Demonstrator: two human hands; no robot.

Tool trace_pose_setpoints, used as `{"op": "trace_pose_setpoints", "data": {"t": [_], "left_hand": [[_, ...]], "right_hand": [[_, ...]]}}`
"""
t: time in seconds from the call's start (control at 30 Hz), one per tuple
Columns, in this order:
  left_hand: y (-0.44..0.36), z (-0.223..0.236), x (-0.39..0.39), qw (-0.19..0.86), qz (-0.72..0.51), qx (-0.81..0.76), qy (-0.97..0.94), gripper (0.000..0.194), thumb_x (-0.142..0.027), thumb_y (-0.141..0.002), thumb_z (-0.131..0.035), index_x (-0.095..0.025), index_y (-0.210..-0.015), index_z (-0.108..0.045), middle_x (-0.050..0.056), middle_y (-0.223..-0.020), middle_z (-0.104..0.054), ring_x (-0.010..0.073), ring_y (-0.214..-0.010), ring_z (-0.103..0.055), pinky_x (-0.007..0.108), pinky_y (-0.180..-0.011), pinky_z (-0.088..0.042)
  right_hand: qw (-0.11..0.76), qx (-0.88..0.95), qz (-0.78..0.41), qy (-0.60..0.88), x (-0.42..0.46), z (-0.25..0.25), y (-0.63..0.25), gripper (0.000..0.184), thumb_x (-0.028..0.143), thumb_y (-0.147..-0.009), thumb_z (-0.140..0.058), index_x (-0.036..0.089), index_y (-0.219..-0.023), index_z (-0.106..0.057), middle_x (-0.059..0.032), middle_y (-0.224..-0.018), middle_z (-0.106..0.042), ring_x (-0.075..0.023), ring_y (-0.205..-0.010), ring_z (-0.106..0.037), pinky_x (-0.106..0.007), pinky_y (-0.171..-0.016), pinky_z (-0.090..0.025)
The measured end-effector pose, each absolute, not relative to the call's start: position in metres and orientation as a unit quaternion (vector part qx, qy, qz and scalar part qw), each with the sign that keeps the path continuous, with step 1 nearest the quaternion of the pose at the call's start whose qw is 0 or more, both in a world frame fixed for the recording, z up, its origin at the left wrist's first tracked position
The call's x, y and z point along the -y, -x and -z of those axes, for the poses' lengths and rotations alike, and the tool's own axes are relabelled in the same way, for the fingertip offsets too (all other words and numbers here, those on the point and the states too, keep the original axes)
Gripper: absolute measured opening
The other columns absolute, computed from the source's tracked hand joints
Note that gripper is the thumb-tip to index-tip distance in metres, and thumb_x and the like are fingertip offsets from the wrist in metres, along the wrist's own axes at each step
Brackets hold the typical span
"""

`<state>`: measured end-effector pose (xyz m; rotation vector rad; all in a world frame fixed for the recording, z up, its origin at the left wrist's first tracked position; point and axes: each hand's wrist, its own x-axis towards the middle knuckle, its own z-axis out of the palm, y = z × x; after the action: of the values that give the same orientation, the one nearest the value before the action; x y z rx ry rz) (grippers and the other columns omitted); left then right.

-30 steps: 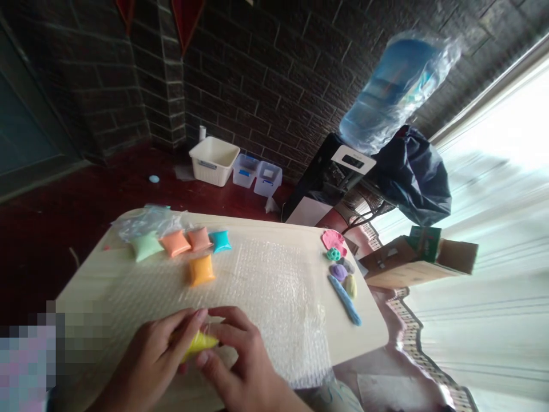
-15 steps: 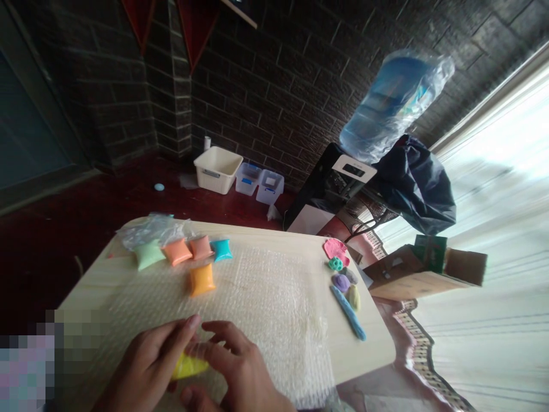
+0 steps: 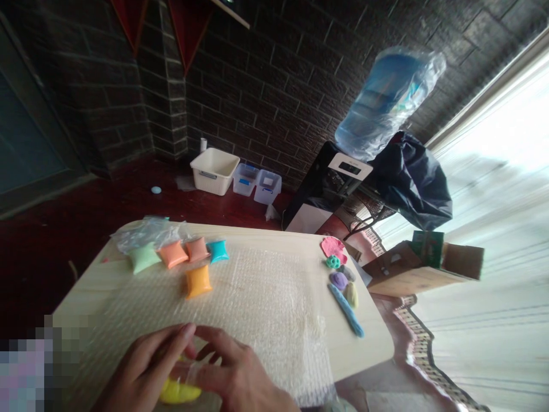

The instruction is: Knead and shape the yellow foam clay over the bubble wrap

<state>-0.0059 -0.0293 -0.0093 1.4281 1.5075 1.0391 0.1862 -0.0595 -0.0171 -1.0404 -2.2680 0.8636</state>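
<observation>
Between my two hands, low over the near part of the table, is a clear packet of yellow clay (image 3: 180, 391). My left hand (image 3: 148, 357) grips it from the left, partly covering it. My right hand (image 3: 242, 366) has its fingers bent on the packet's clear film from the right. Farther up the table lies an orange-yellow clay packet (image 3: 198, 281). Behind it sit a pale green packet (image 3: 143, 257), an orange packet (image 3: 173, 254), a brownish-pink packet (image 3: 197, 249) and a turquoise packet (image 3: 218, 250).
Bubble wrap (image 3: 274, 309) covers much of the wooden table. Crumpled clear plastic (image 3: 148, 236) lies at the far left. On the right edge are a blue clay roll (image 3: 346, 311), a purple lump (image 3: 338, 280) and a pink piece (image 3: 333, 248). A water dispenser (image 3: 319, 191) stands beyond.
The yellow packet has shifted slightly down and left with my hands still on it. My right fingers have moved in toward my left hand. The whole view has shifted a little.
</observation>
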Motion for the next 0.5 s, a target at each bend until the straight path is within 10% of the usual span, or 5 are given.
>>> {"op": "trace_pose_setpoints", "data": {"t": [0.13, 0.3, 0.5], "left_hand": [[0.010, 0.008, 0.023, 0.416, -0.380, -0.581, -0.587, 0.047, -0.060, -0.094, -0.055, -0.025, -0.070, -0.075, 0.005, -0.076, -0.078, 0.0280, -0.079, -0.077, 0.038, -0.077, -0.067], [0.009, 0.000, 0.020, 0.449, -0.411, -0.565, -0.558, 0.045, -0.055, -0.095, -0.060, -0.020, -0.067, -0.070, 0.004, -0.065, -0.072, 0.0225, -0.064, -0.070, 0.029, -0.061, -0.059], [0.004, -0.005, 0.022, 0.469, -0.425, -0.546, -0.549, 0.052, -0.054, -0.100, -0.054, -0.018, -0.064, -0.063, 0.003, -0.059, -0.065, 0.0167, -0.056, -0.060, 0.025, -0.055, -0.047]], "right_hand": [[0.232, 0.852, -0.217, 0.417, 0.066, 0.043, -0.182, 0.095, 0.075, -0.078, -0.078, 0.045, -0.160, -0.041, -0.0068, -0.180, -0.016, -0.0388, -0.139, -0.058, -0.055, -0.107, -0.058], [0.256, 0.850, -0.188, 0.419, 0.072, 0.045, -0.179, 0.087, 0.060, -0.088, -0.072, 0.035, -0.164, -0.038, -0.0141, -0.177, -0.024, -0.0366, -0.120, -0.072, -0.054, -0.092, -0.066], [0.297, 0.803, -0.319, 0.407, 0.077, -0.003, -0.175, 0.079, 0.032, -0.098, -0.061, 0.026, -0.169, -0.028, -0.0140, -0.176, -0.028, -0.0361, -0.156, -0.041, -0.059, -0.120, -0.046]]}}
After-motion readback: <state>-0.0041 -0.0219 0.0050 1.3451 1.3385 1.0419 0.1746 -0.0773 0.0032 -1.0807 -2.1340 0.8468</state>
